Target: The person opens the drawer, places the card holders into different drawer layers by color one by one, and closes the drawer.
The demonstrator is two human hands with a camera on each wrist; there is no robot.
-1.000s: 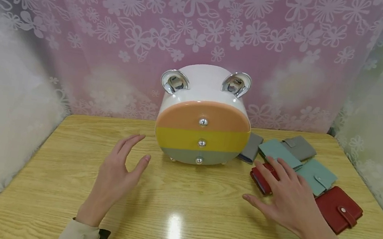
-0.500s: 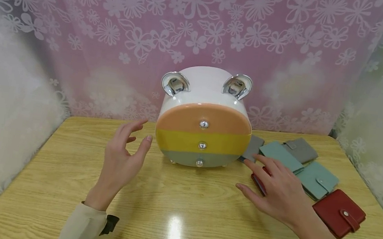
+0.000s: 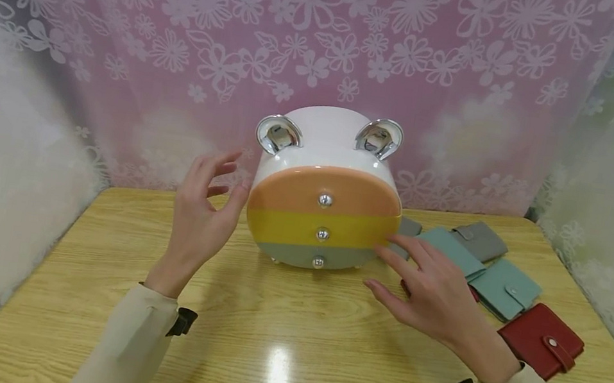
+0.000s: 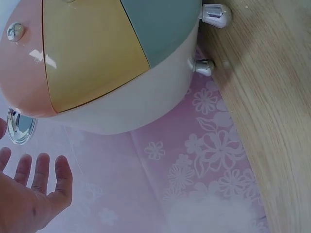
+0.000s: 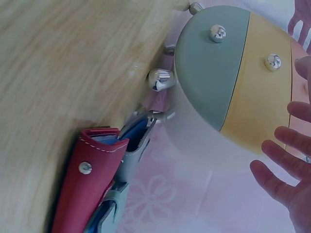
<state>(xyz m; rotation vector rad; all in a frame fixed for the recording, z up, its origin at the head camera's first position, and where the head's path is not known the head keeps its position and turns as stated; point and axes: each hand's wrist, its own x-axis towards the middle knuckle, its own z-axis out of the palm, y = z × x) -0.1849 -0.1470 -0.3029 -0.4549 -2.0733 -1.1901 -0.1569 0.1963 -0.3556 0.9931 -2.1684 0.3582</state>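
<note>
A white rounded drawer box (image 3: 326,132) with two silver ears stands at the back middle of the table. Its front has an orange drawer (image 3: 290,186), a yellow drawer (image 3: 285,224) and a grey-green drawer (image 3: 290,251), each with a silver knob. My left hand (image 3: 201,216) is raised beside the box's left side, fingers loosely bent and holding nothing; whether the thumb touches the box I cannot tell. Spread loosely, my right hand (image 3: 430,292) hovers before the box's lower right front. In the right wrist view its fingers (image 5: 282,155) appear apart from the drawers.
Several wallets lie right of the box: a red wallet (image 3: 544,339), two teal ones, including a teal wallet (image 3: 506,289), and a grey wallet (image 3: 481,240). Another red wallet (image 5: 92,179) is mostly behind my right hand. A grey wallet (image 3: 411,230) lies against the box's right side.
My left hand has risen toward the box's upper left side. The right hand has moved left, away from the wallets and toward the box front. Box and wallets stay put.
</note>
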